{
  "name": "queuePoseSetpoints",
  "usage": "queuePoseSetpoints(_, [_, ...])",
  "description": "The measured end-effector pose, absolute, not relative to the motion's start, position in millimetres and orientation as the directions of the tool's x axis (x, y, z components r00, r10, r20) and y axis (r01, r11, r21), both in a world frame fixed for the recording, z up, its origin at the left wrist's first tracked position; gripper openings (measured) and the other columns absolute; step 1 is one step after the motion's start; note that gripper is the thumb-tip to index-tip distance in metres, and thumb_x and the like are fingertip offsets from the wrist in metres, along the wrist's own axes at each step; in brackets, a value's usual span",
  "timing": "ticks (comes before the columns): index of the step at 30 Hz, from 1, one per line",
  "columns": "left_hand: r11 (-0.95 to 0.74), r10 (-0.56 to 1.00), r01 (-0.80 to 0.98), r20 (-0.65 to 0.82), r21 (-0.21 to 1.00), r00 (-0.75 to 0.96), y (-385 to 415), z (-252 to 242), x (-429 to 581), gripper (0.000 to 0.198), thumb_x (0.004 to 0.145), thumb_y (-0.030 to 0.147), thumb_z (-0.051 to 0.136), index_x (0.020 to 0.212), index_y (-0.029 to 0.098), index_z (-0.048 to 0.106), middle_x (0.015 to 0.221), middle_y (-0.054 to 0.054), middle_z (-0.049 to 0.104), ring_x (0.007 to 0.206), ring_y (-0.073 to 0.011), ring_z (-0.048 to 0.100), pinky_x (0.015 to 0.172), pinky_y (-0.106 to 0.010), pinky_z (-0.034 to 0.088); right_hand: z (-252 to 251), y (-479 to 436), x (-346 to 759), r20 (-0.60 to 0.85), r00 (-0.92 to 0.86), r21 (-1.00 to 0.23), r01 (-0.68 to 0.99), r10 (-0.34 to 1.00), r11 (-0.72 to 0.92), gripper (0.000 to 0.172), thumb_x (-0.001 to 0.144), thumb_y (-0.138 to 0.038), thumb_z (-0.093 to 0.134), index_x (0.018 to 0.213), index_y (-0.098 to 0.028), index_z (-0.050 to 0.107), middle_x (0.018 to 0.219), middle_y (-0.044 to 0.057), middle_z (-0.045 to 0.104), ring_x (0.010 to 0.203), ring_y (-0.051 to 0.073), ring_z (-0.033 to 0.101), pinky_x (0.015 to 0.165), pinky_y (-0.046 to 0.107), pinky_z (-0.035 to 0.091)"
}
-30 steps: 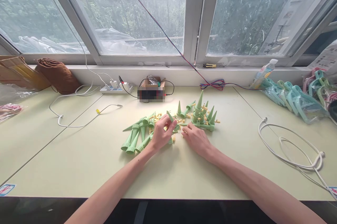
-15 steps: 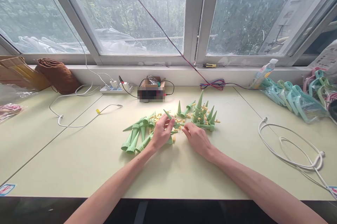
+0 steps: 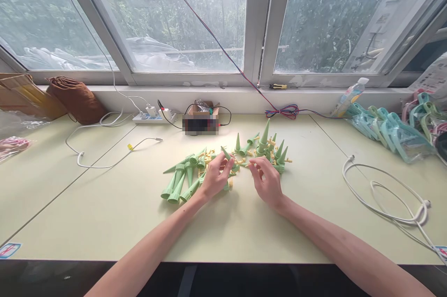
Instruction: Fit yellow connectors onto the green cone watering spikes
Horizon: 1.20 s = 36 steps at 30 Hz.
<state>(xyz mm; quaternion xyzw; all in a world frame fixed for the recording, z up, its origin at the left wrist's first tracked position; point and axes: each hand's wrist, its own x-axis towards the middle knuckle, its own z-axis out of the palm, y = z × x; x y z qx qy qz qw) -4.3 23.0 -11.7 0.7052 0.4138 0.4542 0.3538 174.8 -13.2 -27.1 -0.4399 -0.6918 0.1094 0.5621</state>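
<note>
My left hand (image 3: 217, 176) is closed on a green cone (image 3: 225, 151), whose tip points up and to the left. My right hand (image 3: 266, 179) is just to the right with its fingertips pinched together; whatever they hold is too small to name. Several green cones (image 3: 178, 183) lie left of and partly behind my left hand, mixed with small yellow pieces (image 3: 210, 153). Beyond my right hand, more green cones (image 3: 263, 138) stand upright with yellow pieces attached. Another small cone (image 3: 238, 142) stands between the two groups.
Behind the cones are a small cardboard box (image 3: 213, 110) and a power strip (image 3: 153, 119). White cables (image 3: 387, 215) lie on the table (image 3: 111, 222). Bagged teal items (image 3: 394, 131) and a bottle (image 3: 352, 97) are at the right, a brown pouch (image 3: 75, 100) at the left.
My right hand has shifted slightly right and its fingers have lifted. My left hand has moved a little to the right with the green cone.
</note>
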Motion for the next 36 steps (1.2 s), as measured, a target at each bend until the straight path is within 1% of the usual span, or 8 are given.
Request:
queuePoseSetpoints(8, [-0.442,0.889,0.292,0.370,0.848,0.271,21.6,-8.0,-4.0,0.025,0.096,0.042,0.051,0.098,0.019,0.060,0.086,-0.004,0.064,0.067,-0.0129,0.059,0.058,-0.025,0.052,-29.1,-11.2,174.3,0.655,0.042,-0.676,0.478,0.754,0.561,0.017,0.101,-0.032,0.046,0.099,-0.021,0.060,0.090,0.005,0.064,0.070,0.015,0.060,0.054,0.025,0.048])
queuePoseSetpoints(13, [-0.478,0.869,0.307,0.392,0.823,0.303,21.3,-9.1,-4.3,0.024,0.097,0.040,0.049,0.101,0.019,0.060,0.085,-0.004,0.063,0.071,-0.0144,0.061,0.065,-0.029,0.055,-28.4,-11.2,173.8,0.654,0.011,-0.661,0.495,0.756,0.564,0.016,0.100,-0.033,0.049,0.096,-0.022,0.060,0.089,0.005,0.066,0.067,0.014,0.060,0.055,0.025,0.048])
queuePoseSetpoints(18, [-0.533,0.839,0.338,0.432,0.775,0.332,22.4,-12.0,-5.1,0.022,0.099,0.036,0.048,0.103,0.019,0.061,0.093,-0.006,0.065,0.076,-0.0153,0.063,0.069,-0.030,0.056,-29.9,-10.8,174.4,0.632,-0.026,-0.664,0.496,0.774,0.559,0.017,0.100,-0.034,0.049,0.097,-0.022,0.060,0.090,0.004,0.068,0.066,0.014,0.060,0.055,0.025,0.047])
queuePoseSetpoints(25, [-0.584,0.806,0.364,0.466,0.725,0.366,22.6,-12.9,-5.0,0.017,0.098,0.030,0.048,0.099,0.018,0.060,0.091,-0.005,0.062,0.067,-0.0118,0.058,0.062,-0.026,0.054,-32.5,-10.0,175.7,0.599,-0.054,-0.682,0.489,0.799,0.544,0.018,0.100,-0.035,0.050,0.097,-0.021,0.061,0.087,0.003,0.067,0.065,0.014,0.059,0.058,0.025,0.047])
queuePoseSetpoints(30, [-0.599,0.795,0.369,0.477,0.710,0.374,22.4,-14.7,-4.8,0.015,0.097,0.028,0.048,0.098,0.018,0.060,0.093,-0.006,0.063,0.064,-0.0111,0.057,0.062,-0.027,0.053,-32.4,-9.7,176.3,0.574,-0.071,-0.696,0.483,0.816,0.531,0.022,0.101,-0.037,0.048,0.097,-0.020,0.062,0.087,0.003,0.068,0.067,0.015,0.060,0.061,0.026,0.049])
queuePoseSetpoints(36, [-0.601,0.794,0.370,0.477,0.709,0.376,22.9,-16.1,-4.8,0.014,0.097,0.027,0.048,0.097,0.019,0.059,0.094,-0.005,0.062,0.065,-0.0114,0.056,0.062,-0.026,0.052,-31.7,-10.3,175.7,0.573,-0.100,-0.690,0.476,0.813,0.545,0.020,0.100,-0.035,0.049,0.099,-0.020,0.062,0.088,0.004,0.067,0.066,0.014,0.059,0.057,0.025,0.047])
